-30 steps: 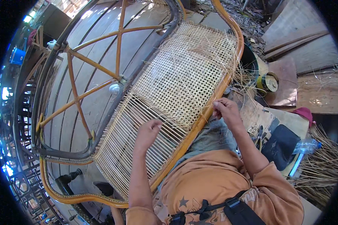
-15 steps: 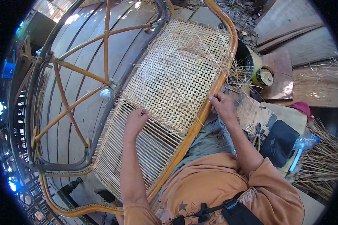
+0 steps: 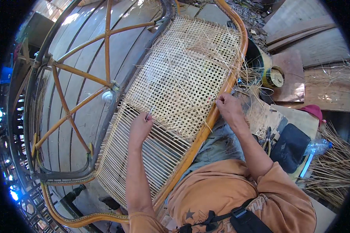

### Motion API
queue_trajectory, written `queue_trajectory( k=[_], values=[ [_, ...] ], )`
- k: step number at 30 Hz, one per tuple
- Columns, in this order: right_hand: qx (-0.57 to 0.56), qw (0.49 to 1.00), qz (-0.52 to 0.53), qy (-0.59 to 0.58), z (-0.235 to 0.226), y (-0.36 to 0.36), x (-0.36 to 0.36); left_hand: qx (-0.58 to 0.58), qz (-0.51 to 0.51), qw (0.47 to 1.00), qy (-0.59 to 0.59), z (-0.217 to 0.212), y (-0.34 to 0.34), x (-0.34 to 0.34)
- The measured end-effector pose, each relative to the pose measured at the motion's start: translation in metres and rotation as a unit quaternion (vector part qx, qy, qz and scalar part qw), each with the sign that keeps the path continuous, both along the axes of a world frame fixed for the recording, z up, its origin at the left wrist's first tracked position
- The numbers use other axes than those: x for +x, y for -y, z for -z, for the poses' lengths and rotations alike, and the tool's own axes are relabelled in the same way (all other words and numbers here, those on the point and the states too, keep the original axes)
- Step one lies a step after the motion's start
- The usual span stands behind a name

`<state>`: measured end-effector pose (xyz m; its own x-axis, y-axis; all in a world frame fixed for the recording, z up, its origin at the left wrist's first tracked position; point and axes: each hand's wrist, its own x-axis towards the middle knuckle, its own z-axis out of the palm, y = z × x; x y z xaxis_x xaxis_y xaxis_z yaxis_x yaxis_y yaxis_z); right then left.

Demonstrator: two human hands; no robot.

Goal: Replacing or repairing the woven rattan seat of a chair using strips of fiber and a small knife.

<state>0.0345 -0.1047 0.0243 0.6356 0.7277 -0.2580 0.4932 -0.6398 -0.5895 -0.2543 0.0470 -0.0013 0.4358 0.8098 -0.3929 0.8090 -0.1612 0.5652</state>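
A woven cane seat (image 3: 182,73) stretches across a rattan frame (image 3: 200,138) in front of me. Its far part is a close open-hole mesh; the near part has only parallel strands running one way. My left hand (image 3: 140,127) is closed on a thin, shiny pointed tool (image 3: 149,113), its tip at the border between mesh and bare strands. At the frame's right rail my right hand (image 3: 230,110) is closed, thumb against fingertips. Whatever it pinches is too small to make out. Loose cane strands (image 3: 206,48) lie over the mesh.
To the left stands a dark curved frame with crossed rattan poles (image 3: 83,73). On the right are a yellow can (image 3: 275,77), a black flat pad (image 3: 289,148), a plastic bottle (image 3: 317,146) and a bundle of cane (image 3: 332,167). Wooden boards (image 3: 322,87) lie behind.
My right hand has shifted very slightly along the rail. My left hand stays at the edge of the mesh with the pointed tool.
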Motion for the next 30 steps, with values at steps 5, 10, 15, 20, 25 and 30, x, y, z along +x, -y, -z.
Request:
queue_trajectory(
  k=[5,10,15,20,25,30],
  values=[
    [0.002,1.000,-0.010,-0.009,0.001,-0.002,0.001,-0.021,-0.018,1.000,0.006,-0.002,-0.001,0.001],
    [0.022,1.000,-0.020,-0.009,0.004,0.003,0.004,-0.018,-0.020,1.000,-0.008,-0.005,-0.001,0.008],
    [0.051,0.998,-0.029,0.017,0.011,0.005,0.002,0.008,-0.050,0.999,-0.017,-0.013,0.001,0.011],
    [0.079,0.996,-0.036,0.018,0.012,0.005,0.003,-0.003,-0.029,0.999,-0.032,-0.011,0.001,0.012],
    [0.044,0.998,-0.038,-0.021,0.001,0.001,0.006,-0.015,-0.018,0.999,-0.031,-0.009,0.001,0.012],
    [0.007,0.998,-0.055,-0.018,-0.003,0.002,0.010,0.004,-0.032,0.999,-0.028,-0.005,0.003,0.013]
  ],
)
